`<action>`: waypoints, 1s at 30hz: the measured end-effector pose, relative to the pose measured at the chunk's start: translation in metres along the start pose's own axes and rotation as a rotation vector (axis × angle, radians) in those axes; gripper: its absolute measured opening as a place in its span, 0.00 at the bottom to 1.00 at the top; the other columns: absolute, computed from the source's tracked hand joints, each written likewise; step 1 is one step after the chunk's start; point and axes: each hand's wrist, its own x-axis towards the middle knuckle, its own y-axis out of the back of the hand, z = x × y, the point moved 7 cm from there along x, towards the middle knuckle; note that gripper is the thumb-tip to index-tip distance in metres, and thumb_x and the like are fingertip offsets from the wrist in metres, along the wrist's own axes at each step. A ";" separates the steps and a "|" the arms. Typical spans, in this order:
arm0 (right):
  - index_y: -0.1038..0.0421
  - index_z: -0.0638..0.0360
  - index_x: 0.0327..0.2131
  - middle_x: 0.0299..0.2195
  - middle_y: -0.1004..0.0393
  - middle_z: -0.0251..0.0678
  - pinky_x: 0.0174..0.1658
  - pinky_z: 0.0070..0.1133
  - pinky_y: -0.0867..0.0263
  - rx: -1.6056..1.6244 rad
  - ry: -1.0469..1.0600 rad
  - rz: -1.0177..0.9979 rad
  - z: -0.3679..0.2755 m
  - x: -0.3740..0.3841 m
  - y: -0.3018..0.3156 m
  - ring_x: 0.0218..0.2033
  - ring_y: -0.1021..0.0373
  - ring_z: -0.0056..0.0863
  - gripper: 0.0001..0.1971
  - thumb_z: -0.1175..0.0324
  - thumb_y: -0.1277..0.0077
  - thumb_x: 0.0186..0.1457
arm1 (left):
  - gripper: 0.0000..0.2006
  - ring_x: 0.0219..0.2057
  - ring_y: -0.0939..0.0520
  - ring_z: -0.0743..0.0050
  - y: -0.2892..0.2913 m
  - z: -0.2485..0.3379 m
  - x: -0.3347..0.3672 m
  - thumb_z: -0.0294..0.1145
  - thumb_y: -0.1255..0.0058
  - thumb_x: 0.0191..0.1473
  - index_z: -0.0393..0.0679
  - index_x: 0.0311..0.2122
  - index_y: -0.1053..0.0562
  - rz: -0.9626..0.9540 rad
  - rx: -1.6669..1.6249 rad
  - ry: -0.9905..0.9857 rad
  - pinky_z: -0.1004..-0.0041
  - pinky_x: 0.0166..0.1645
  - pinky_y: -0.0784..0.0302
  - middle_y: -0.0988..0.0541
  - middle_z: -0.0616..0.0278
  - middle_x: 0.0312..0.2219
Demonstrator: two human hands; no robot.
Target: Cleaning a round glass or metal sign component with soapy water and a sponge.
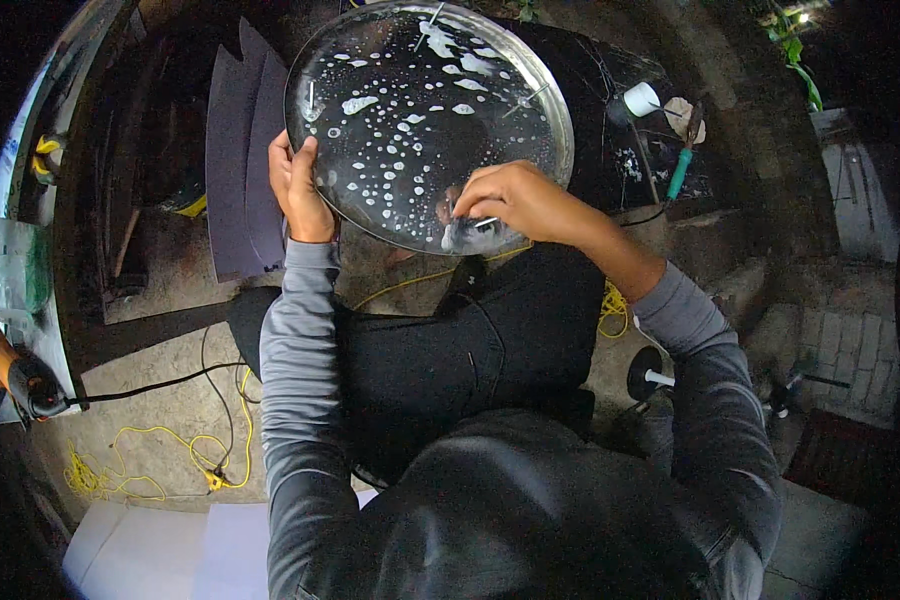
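Observation:
A large round metal tray with a shiny rim and dark, mirror-like surface tilts above my lap. White drops and smears are spread over it. My left hand grips its left edge, thumb on the upper face. Over the tray's lower right part, my right hand has its fingers pinched together close to the surface. A short, pale, thin piece shows just below those fingertips; whether they hold it is unclear. Similar thin pieces stand near the rim, one at the left and another at the right.
On a dark surface to the right lie a soldering iron with a teal handle and a white spool. Grey sheets stand at the left. Yellow cord runs over the floor; an orange-and-black power tool lies far left.

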 end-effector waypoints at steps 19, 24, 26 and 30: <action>0.22 0.64 0.40 0.34 0.23 0.45 0.43 0.32 0.33 -0.124 -0.124 -0.107 -0.016 -0.039 0.002 0.39 0.27 0.41 0.10 0.76 0.53 0.58 | 0.18 0.40 0.25 0.76 0.001 -0.002 0.001 0.29 0.49 0.57 0.32 0.51 0.34 0.037 -0.015 0.024 0.77 0.48 0.29 0.24 0.59 0.42; 0.25 0.63 0.46 0.38 0.24 0.44 0.49 0.33 0.36 -0.214 -0.151 -0.137 -0.030 -0.044 -0.008 0.43 0.31 0.42 0.14 0.76 0.55 0.58 | 0.17 0.40 0.25 0.77 -0.001 0.000 0.000 0.29 0.50 0.58 0.33 0.51 0.34 0.024 -0.007 0.012 0.77 0.49 0.31 0.24 0.59 0.41; 0.26 0.62 0.47 0.38 0.24 0.45 0.51 0.32 0.36 -0.196 -0.108 -0.109 -0.043 -0.043 -0.014 0.44 0.32 0.42 0.15 0.76 0.56 0.59 | 0.16 0.40 0.26 0.79 -0.001 0.002 -0.001 0.29 0.51 0.59 0.33 0.50 0.34 0.032 0.008 -0.005 0.77 0.49 0.32 0.25 0.60 0.40; 0.28 0.63 0.51 0.42 0.25 0.45 0.51 0.32 0.36 -0.058 -0.195 0.030 -0.058 -0.046 -0.017 0.45 0.31 0.42 0.16 0.77 0.58 0.61 | 0.15 0.41 0.27 0.78 -0.002 0.002 -0.001 0.28 0.50 0.59 0.34 0.49 0.34 0.048 -0.008 0.007 0.77 0.51 0.33 0.25 0.60 0.41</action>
